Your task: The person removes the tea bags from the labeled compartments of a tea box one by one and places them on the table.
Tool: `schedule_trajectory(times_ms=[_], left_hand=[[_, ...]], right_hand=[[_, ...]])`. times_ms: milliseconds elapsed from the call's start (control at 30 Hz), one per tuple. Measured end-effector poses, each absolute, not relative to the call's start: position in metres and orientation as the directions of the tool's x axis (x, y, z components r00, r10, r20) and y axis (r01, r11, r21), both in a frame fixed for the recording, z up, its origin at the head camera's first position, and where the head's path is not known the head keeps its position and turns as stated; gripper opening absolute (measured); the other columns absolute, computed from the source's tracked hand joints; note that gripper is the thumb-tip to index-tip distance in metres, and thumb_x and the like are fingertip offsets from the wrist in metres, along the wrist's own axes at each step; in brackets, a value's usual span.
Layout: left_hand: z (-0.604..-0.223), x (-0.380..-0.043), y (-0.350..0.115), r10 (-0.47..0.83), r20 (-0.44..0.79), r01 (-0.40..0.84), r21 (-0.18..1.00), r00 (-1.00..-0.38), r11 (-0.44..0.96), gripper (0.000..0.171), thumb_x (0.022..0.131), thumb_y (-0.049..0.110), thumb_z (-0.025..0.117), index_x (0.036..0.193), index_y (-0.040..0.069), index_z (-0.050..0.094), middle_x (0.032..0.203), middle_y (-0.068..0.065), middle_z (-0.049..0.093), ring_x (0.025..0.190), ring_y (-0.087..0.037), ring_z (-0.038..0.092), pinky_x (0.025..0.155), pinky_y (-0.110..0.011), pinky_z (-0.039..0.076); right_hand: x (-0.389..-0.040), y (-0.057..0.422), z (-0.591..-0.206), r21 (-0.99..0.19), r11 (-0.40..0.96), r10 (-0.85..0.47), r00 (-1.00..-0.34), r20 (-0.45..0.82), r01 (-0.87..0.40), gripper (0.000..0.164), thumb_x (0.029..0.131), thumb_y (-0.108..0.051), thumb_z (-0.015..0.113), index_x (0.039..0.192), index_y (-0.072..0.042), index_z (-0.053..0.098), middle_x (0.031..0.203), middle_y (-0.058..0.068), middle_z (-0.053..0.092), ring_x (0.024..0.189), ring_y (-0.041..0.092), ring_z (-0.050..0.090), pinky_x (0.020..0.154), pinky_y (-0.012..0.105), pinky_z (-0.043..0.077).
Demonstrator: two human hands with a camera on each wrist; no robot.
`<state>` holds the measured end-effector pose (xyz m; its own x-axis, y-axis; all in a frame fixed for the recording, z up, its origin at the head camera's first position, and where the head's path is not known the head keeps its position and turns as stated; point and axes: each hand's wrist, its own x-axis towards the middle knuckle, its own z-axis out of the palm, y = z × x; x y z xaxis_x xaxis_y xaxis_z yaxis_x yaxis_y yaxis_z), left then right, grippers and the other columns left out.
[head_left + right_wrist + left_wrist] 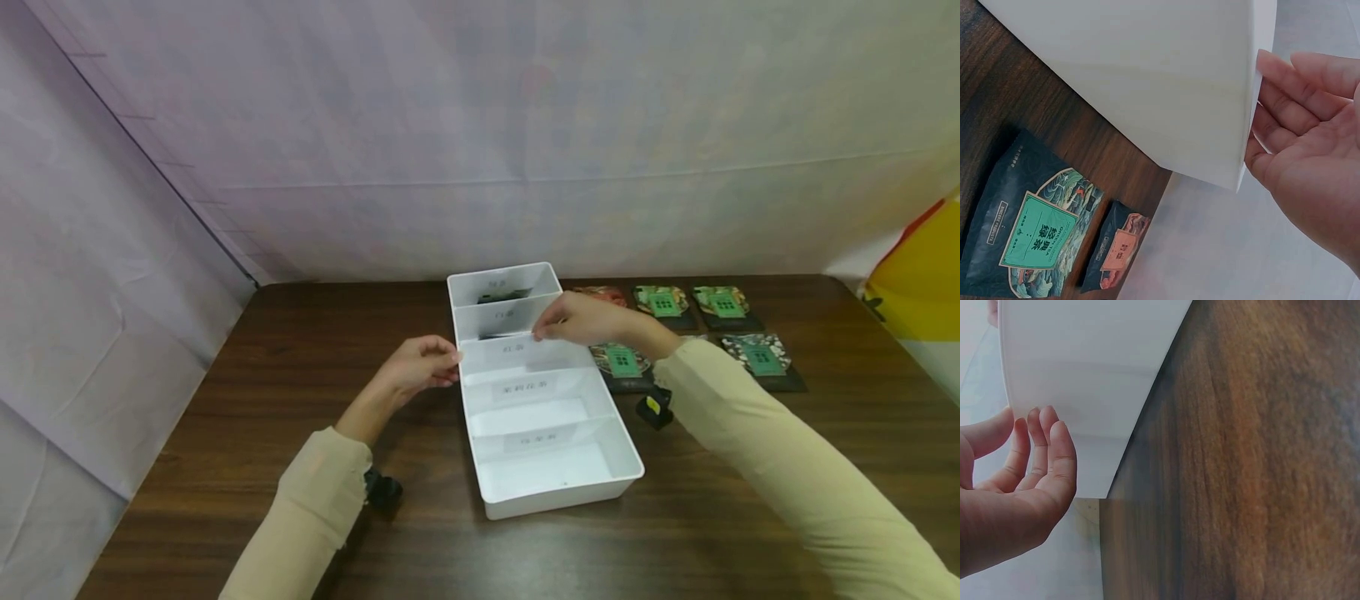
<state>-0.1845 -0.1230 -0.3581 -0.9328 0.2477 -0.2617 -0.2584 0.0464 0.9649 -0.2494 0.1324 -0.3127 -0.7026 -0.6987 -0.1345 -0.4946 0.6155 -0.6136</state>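
A long white divided tray point(558, 492) stands on the table between the two hands. Labels mark its several compartments. My left hand point(416, 367) is at the tray's left rim; in the left wrist view, its thumb and index finger pinch that edge, while the other fingers stay loosely bent outside the wall. Over on the right side, my right hand point(573, 318) has its fingertips touching the rim beside a divider, its thumb apart from the wall in the right wrist view. Dark packets point(504, 296) lie partly hidden in the far compartments.
Right of the tray lie several dark pouches, among them a green-labelled tea pouch point(1041, 231) and a red-labelled pouch point(1119, 250). The right forearm partly covers some. A pale curtain point(465, 125) hangs behind the brown table point(247, 400). A yellow cloth point(918, 275) hangs at far right.
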Motion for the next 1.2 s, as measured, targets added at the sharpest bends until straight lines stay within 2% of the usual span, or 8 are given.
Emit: schedule_trajectory(times_ms=[833, 1200], left_hand=[[-0.359, -0.186, -0.123, 0.246, -0.271, -0.263, 0.963, -0.931, 0.067, 0.003, 0.091, -0.002, 0.05, 0.092, -0.005, 0.052, 0.074, -0.005, 0.054, 0.066, -0.013, 0.056, 0.07, -0.03, 0.05], [-0.359, -0.185, -0.123, 0.243, -0.273, -0.267, 0.962, -0.931, 0.058, 0.003, 0.091, -0.002, 0.05, 0.091, -0.005, 0.051, 0.072, -0.004, 0.054, 0.065, -0.013, 0.056, 0.065, -0.026, 0.049]], right_hand=[[-0.248, 0.135, -0.304, -0.635, 0.605, -0.669, -0.739, -0.079, -0.48, 0.019, 0.09, -0.003, 0.053, 0.099, 0.005, 0.067, 0.101, 0.016, 0.065, 0.095, 0.027, 0.059, 0.08, 0.042, 0.048], [-0.244, 0.142, -0.288, -0.643, 0.604, -0.633, -0.774, -0.028, -0.471, 0.02, 0.092, -0.004, 0.051, 0.1, 0.004, 0.067, 0.101, 0.016, 0.065, 0.099, 0.03, 0.058, 0.084, 0.045, 0.046]])
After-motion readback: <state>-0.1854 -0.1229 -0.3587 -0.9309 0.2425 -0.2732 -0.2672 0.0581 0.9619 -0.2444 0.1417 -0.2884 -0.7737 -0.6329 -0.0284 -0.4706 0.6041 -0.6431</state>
